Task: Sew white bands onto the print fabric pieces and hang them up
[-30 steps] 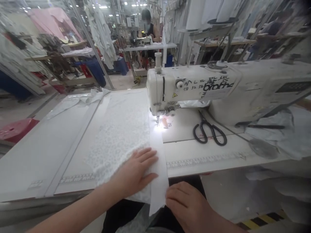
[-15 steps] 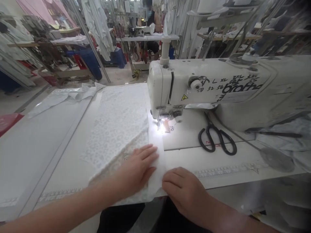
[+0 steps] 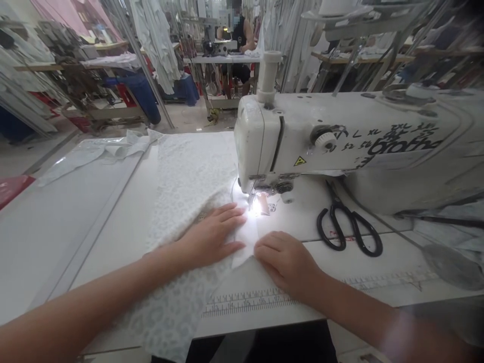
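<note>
A white patterned fabric (image 3: 189,176) lies on the sewing table (image 3: 113,212), its right edge running under the lit presser foot (image 3: 257,201) of a white sewing machine (image 3: 340,136). My left hand (image 3: 212,237) rests flat on the fabric just left of the needle, fingers stretched out. My right hand (image 3: 285,262) sits with curled fingers on the plain white edge strip (image 3: 245,237) below the foot, pressing its corner to the table.
Black scissors (image 3: 350,227) lie on the machine bed right of the needle. A printed ruler (image 3: 249,302) runs along the table's front edge. More white cloth (image 3: 109,146) lies at the far left. Another person sits at a machine (image 3: 223,45) behind.
Both hands have moved forward toward the needle with the fabric; the strip end that hung over the table's front edge now lies up by the presser foot. The camera has leaned closer.
</note>
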`<act>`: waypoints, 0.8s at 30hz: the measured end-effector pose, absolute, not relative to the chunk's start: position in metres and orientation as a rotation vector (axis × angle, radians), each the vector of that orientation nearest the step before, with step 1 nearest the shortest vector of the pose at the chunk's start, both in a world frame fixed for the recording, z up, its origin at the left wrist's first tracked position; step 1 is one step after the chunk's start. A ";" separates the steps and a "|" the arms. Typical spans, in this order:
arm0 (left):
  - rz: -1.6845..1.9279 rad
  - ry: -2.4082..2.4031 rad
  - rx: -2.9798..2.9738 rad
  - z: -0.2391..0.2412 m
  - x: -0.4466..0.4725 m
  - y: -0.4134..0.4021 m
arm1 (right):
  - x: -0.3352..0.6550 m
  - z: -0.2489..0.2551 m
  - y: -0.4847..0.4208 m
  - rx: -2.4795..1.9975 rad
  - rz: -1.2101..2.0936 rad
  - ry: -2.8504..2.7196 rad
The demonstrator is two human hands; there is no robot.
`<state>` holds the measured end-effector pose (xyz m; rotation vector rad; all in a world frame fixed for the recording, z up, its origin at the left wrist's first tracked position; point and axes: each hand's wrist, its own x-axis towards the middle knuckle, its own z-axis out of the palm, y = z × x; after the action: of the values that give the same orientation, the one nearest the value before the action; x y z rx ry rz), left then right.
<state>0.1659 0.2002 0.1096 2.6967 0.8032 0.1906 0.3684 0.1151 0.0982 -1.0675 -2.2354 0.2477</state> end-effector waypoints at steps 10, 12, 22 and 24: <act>0.215 0.784 2.754 0.114 0.173 0.247 | 0.373 0.093 0.157 -1.114 0.153 -2.234; 0.177 0.817 2.744 0.117 0.173 0.257 | 0.373 0.092 0.165 -1.119 0.113 -2.253; 0.371 0.579 2.616 0.113 0.175 0.216 | 0.379 0.089 0.171 -1.032 0.022 -2.309; 0.365 0.568 2.622 0.113 0.173 0.212 | 0.381 0.089 0.167 -1.016 0.036 -2.300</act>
<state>0.1732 0.2123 0.1126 2.6216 0.5675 0.3647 0.3812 0.1668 0.0895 -1.0160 -2.3003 0.0356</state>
